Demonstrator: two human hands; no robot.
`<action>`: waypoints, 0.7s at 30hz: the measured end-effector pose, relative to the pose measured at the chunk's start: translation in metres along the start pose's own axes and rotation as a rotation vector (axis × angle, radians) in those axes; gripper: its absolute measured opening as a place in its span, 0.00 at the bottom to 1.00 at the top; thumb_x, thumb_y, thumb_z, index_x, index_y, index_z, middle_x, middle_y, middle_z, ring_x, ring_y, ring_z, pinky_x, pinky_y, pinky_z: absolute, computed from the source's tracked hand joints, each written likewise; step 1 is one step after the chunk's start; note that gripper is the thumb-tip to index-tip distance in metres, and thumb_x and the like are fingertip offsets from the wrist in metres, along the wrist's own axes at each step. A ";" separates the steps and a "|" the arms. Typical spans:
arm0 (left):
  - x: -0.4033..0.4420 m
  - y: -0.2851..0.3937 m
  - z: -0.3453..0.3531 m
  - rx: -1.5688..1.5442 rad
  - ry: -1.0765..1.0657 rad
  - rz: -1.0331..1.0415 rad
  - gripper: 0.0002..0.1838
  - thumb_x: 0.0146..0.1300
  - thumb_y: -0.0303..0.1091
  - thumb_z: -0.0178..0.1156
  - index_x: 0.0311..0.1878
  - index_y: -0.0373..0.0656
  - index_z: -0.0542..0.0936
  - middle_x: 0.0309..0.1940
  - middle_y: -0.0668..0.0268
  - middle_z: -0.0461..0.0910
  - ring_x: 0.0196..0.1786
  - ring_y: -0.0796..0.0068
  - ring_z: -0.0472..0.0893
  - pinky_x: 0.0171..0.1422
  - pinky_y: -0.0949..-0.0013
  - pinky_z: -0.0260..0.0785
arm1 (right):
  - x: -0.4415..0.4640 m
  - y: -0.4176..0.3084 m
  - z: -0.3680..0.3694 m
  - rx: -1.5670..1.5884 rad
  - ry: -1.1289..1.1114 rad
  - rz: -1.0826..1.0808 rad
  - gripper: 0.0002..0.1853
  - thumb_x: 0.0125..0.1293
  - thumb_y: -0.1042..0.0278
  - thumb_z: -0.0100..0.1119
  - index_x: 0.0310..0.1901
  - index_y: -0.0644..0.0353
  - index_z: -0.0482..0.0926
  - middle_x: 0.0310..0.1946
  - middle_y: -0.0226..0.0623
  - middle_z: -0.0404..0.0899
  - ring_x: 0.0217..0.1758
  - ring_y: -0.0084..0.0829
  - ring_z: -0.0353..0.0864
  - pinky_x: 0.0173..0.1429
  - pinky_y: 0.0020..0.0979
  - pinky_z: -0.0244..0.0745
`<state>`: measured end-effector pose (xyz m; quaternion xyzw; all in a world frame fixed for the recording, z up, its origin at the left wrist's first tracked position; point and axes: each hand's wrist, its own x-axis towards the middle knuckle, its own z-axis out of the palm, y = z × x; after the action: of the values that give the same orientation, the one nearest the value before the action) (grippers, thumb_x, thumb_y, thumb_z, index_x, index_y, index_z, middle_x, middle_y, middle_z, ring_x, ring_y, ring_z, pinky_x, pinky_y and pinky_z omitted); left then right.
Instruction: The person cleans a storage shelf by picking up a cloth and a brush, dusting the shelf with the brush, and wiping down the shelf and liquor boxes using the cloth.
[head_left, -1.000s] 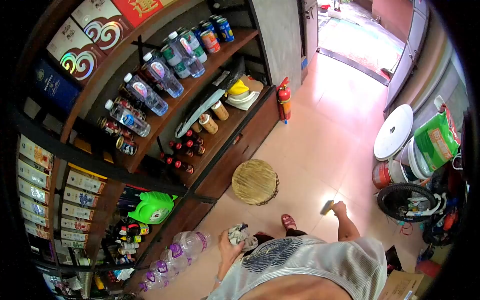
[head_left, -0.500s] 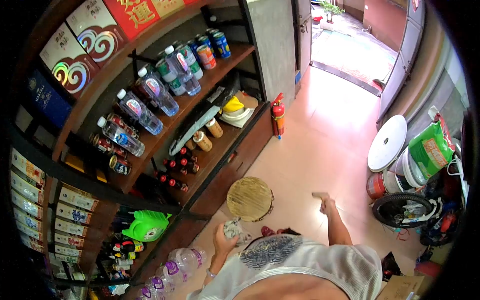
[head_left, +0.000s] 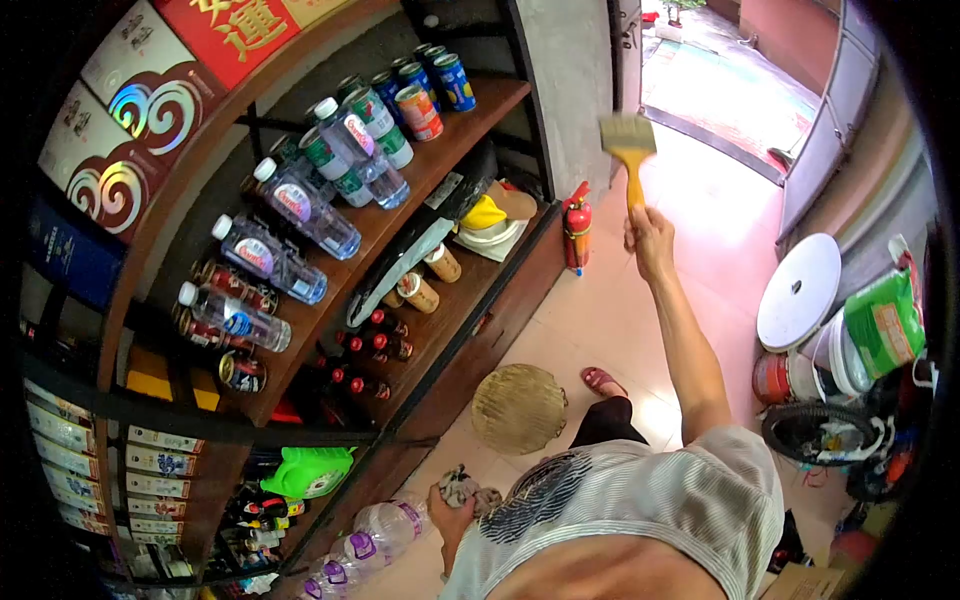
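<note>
Head view, around: Dark wooden shelves (head_left: 440, 150) of bottles and cans fill the left; a red fire extinguisher (head_left: 577, 232) stands beside them at upper centre.
Floor: A round, tan-topped stool (head_left: 520, 410) sits between the shelves and the person's foot (head_left: 603, 381); a white round lid (head_left: 797, 293) and green bag (head_left: 885, 322) are at right.
Right hand (head_left: 652, 242): Closed around the handle of a flat yellow-handled brush (head_left: 634, 176), whose head lies beyond the fingers, upper centre.
Left hand (head_left: 453, 515): Curled on a crumpled grey cloth (head_left: 466, 489), lower centre-left.
Brush direction: Bristles toward the frame's top, long axis nearly vertical.
</note>
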<state>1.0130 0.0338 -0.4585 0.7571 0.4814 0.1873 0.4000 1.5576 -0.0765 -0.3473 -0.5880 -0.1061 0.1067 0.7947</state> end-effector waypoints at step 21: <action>0.096 0.206 0.158 0.291 0.100 -0.270 0.31 0.33 0.32 0.72 0.47 0.39 0.73 0.38 0.49 0.76 0.44 0.48 0.77 0.48 0.52 0.71 | 0.324 0.016 0.144 -0.921 -0.308 -0.943 0.12 0.64 0.67 0.54 0.30 0.66 0.67 0.18 0.46 0.74 0.18 0.45 0.78 0.21 0.39 0.73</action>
<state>1.2827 0.0067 -0.4031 0.7251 0.6198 0.0978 0.2837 1.8239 0.1543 -0.3072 -0.7356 -0.4978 -0.2250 0.4007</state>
